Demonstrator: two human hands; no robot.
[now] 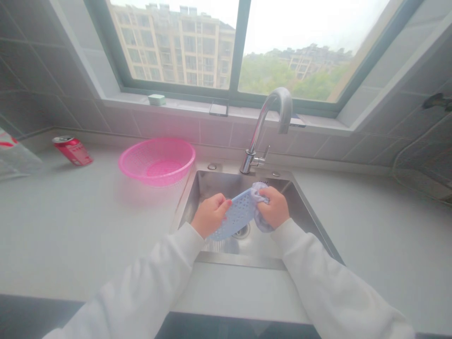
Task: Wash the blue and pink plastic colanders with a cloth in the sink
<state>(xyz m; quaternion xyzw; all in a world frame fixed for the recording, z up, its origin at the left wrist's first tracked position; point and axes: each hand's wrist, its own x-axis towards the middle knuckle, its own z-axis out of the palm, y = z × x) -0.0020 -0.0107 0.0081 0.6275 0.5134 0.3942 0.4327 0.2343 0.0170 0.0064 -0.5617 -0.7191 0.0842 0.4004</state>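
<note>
in the head view, the left hand pinches a light-blue perforated basket along its upper rim, the thumb lying on the edge and pointing right; the fingers curl behind, and how far they reach around the far side cannot be told. the basket extends to the right of this grip and below it, spanning the gap between the two hands. it is tilted, its right end higher than its left, with its pierced side in sight. its lower left part passes behind the left hand.

the right hand is closed on a bunched pale lavender cloth, which lies against the right end of the basket. folds of it show above the fingers and hang below them. whether the fingertips also press on the basket itself through the cloth cannot be told.

both hands and the basket are over a stainless steel sink, the drain partly covered by the basket's lower edge. the tap rises behind the hands, its spout above and a little to the right of them, well apart from the basket.

to the left, a pink basket sits on the pale counter just beside the sink. farther left are a red can and, at the edge of the view, a clear plastic bag with red markings.
</note>
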